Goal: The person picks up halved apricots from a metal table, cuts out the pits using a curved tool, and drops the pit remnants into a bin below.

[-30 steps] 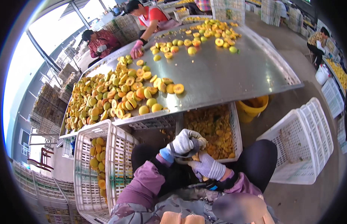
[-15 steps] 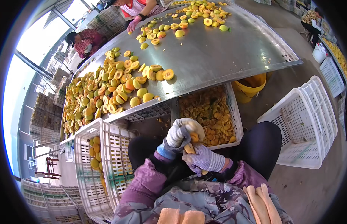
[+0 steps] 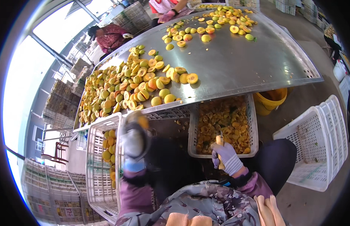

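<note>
My gloved left hand [image 3: 134,140], smeared by motion, is raised over the inner edge of a white basket of whole yellow fruit [image 3: 108,148], holding a yellow-orange fruit piece [image 3: 142,122]. My gloved right hand [image 3: 228,159] is closed on a wooden-handled tool [image 3: 219,138], whose small metal head shows over a white crate [image 3: 193,135] full of peels and scraps. Beyond my hands, cut and whole fruit [image 3: 130,84] is heaped on a steel table [image 3: 246,60].
An empty white crate [image 3: 312,147] stands at my right knee, a yellow bucket [image 3: 269,105] under the table. Stacked crates [image 3: 62,192] stand at left. A person in patterned red [image 3: 111,39] and another person's pink-gloved hand [image 3: 166,16] are across the table.
My left hand has swung left and up, away from my right hand, with fruit in it. My right hand has shifted right, still gripping the tool. The view has also shifted.
</note>
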The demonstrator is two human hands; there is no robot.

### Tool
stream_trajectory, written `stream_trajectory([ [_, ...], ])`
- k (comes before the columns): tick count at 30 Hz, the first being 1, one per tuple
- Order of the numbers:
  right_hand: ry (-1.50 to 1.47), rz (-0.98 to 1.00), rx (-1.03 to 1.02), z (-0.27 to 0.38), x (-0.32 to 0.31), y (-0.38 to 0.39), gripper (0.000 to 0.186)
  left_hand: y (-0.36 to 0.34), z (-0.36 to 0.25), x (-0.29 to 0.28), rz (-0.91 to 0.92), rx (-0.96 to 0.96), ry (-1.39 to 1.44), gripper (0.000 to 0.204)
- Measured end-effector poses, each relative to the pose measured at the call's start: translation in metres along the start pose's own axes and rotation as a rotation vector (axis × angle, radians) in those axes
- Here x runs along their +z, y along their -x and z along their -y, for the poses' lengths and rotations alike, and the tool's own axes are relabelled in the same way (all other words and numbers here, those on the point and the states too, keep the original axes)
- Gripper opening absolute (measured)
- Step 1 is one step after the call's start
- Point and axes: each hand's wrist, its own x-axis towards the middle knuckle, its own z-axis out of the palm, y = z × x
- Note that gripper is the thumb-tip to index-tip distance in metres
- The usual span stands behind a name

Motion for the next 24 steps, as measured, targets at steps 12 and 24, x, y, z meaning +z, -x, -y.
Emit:
stream_trajectory([
  [12, 0.123, -0.160, -0.172, 0.002, -0.034, -0.005, 0.016, -0.088, -0.003, 0.033, 0.325, -0.056, -1.503, 0.028],
  [24, 0.138, -0.164, -0.205, 0.004, -0.032, -0.004, 0.019, -0.147, 0.131, 0.124, 0.948, -0.378, -1.473, 0.057],
])
